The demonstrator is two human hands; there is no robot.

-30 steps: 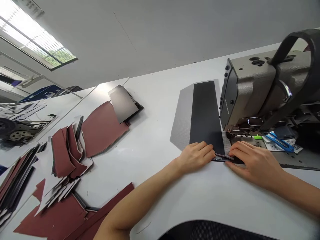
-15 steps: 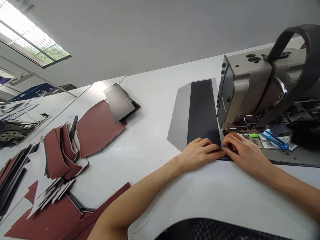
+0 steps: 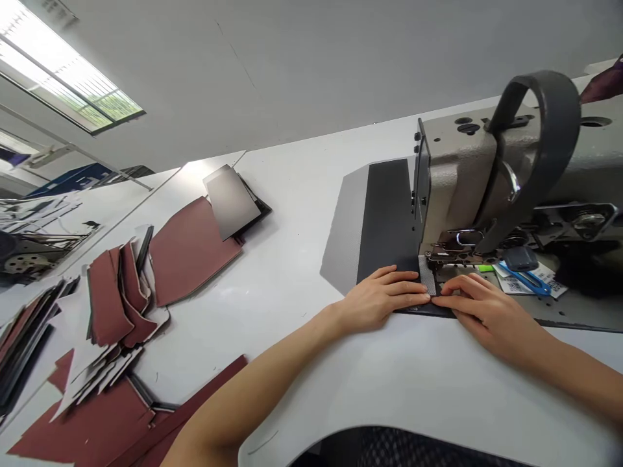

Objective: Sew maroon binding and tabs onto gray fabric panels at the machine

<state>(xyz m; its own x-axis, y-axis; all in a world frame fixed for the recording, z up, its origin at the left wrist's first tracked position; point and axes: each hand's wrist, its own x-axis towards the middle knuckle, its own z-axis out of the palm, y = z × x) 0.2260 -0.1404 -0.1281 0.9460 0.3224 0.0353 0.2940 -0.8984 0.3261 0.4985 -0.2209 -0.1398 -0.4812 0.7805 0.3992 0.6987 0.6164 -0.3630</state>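
Note:
A black panel [image 3: 384, 224] lies on a wider grey mesh fabric piece [image 3: 344, 227] on the white table. Its near end reaches the presser foot [image 3: 450, 254] of a sewing machine [image 3: 462, 175]. My left hand [image 3: 382, 299] rests flat on the black panel, fingertips beside a small grey mesh strip [image 3: 427, 275]. My right hand [image 3: 489, 311] presses flat on the black layer just past that strip, below the foot. Neither hand visibly grips. The needle area is partly hidden by the machine head.
Maroon cut pieces [image 3: 192, 250] and several stacked offcuts [image 3: 117, 298] lie on the table's left, with dark sheets [image 3: 231, 201] behind. Blue-handled snips [image 3: 524, 281] and printed labels [image 3: 511, 285] lie on the machine bed right of the foot.
My hands have moved closer together near the foot, and the folded edge now lies flatter. The fabric sits further under the machine head, and the whole view has shifted slightly.

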